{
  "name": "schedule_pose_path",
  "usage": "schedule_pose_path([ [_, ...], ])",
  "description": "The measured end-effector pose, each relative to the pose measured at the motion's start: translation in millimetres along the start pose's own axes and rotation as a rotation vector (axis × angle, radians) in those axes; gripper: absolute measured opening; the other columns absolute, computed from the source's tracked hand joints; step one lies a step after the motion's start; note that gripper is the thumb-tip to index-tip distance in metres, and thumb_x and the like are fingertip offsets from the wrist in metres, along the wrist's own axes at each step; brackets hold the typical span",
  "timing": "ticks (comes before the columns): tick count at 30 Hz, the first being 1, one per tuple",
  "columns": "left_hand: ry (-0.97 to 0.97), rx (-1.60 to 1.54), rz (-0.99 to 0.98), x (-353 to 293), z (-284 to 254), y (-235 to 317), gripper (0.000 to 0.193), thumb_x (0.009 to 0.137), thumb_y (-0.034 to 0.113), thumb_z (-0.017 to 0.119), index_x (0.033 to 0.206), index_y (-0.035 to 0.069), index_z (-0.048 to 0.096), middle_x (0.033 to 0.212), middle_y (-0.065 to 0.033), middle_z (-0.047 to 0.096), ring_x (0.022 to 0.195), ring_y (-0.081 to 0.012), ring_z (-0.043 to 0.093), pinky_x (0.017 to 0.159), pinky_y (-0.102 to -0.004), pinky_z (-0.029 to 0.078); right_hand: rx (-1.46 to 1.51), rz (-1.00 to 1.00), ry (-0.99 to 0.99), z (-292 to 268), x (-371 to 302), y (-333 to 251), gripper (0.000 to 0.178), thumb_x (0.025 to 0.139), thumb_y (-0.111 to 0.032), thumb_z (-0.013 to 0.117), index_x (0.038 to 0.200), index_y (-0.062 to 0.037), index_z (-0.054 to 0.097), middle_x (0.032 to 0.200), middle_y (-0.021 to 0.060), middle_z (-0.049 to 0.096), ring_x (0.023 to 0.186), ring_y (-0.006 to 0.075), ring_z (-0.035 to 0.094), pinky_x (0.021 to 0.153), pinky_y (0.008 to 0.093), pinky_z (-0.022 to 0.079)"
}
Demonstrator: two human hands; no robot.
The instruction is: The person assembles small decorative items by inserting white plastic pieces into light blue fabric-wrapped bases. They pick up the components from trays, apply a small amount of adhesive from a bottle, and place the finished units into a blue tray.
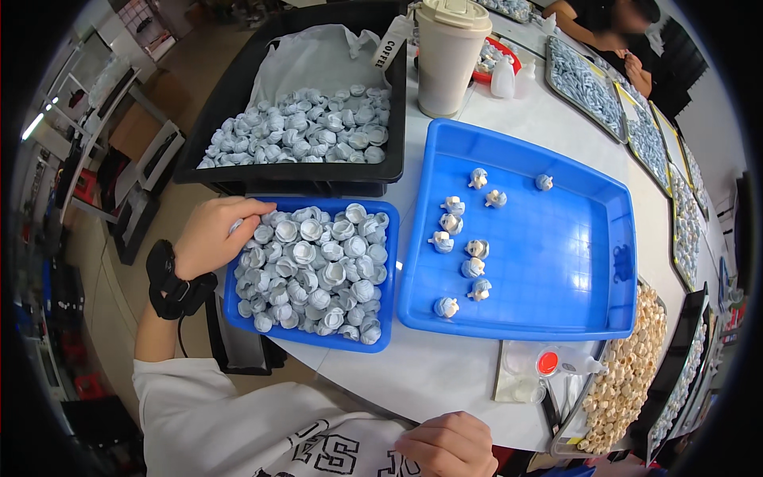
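Observation:
My left hand (213, 234), with a black strap device (179, 285) on its wrist, reaches over the left rim of a small blue tray (389, 274). Its thumb and fingers are curled together among pale blue-grey cup-shaped shells (304, 253) heaped there. A bit of pale material shows between the fingers; whether it is gripped is unclear. Low in the view, my right hand (453, 445) is closed in front of my body, and whatever its fingers hold is hidden. Ahead of it, a larger blue tray (548, 270) carries several small blue-and-cream assembled pieces (477, 248), mostly along its left side.
Behind the small tray, a black bin (294, 176) holds more shells and a white sheet. A lidded tumbler (451, 63) stands beside it. Cream parts (624, 374) fill a tray at right, near a small bottle (584, 364). A co-worker (612, 40) sits across the table.

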State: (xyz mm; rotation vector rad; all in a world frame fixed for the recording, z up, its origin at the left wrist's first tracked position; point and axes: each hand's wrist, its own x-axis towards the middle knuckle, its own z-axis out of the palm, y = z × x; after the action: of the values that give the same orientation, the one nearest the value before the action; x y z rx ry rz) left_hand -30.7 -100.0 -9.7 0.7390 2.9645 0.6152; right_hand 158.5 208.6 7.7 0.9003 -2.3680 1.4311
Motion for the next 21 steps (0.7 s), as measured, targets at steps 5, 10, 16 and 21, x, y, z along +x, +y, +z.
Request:
schedule_pose_path([
  [5,0.122,-0.004,0.040,6.0,-13.9,10.5,0.022,0.082,0.004,0.050,0.100,0.003,0.063,0.084,-0.0140,0.062,0.075,-0.0255,0.061,0.068,-0.0285,0.046,0.023,-0.040,0.025,4.2,-4.9,3.4,0.015,0.066,-0.005,0.058,0.080,-0.0009,0.061,0.076,0.0095,0.059,0.064,0.0229,0.057,0.054,0.0309,0.046],
  [10,-0.620,-1.243,0.842,-3.4,28.6,89.2,0.027,0.088,0.023,0.052,0.077,0.000,0.061,0.084,-0.0135,0.060,0.073,-0.0177,0.058,0.060,-0.0239,0.045,0.099,-0.151,0.191,-8.8,-21.8,12.1,0.016,0.070,-0.009,0.060,0.083,0.0002,0.062,0.085,0.0123,0.060,0.069,0.0223,0.058,0.056,0.0289,0.046],
  [16,-0.721,-2.300,-0.616,-41.6,110.4,172.4,0.032,0.090,0.033,0.044,0.089,0.001,0.047,0.096,-0.0206,0.048,0.067,-0.0255,0.054,0.042,-0.0305,0.044,-0.129,0.026,0.241,-51.9,-89.5,3.3,0.015,0.070,0.005,0.055,0.085,0.0070,0.059,0.087,0.0196,0.062,0.064,0.0307,0.061,0.056,0.0362,0.048],
  [21,-0.736,-2.198,-0.513,-30.1,133.6,163.4,0.023,0.085,0.017,0.043,0.098,0.000,0.046,0.104,-0.0232,0.045,0.070,-0.0285,0.054,0.040,-0.0287,0.045,-0.877,1.259,0.916,-111.3,-182.3,-12.3,0.026,0.070,-0.001,0.064,0.096,0.0004,0.061,0.079,0.0109,0.059,0.069,0.0223,0.056,0.063,0.0316,0.044],
])
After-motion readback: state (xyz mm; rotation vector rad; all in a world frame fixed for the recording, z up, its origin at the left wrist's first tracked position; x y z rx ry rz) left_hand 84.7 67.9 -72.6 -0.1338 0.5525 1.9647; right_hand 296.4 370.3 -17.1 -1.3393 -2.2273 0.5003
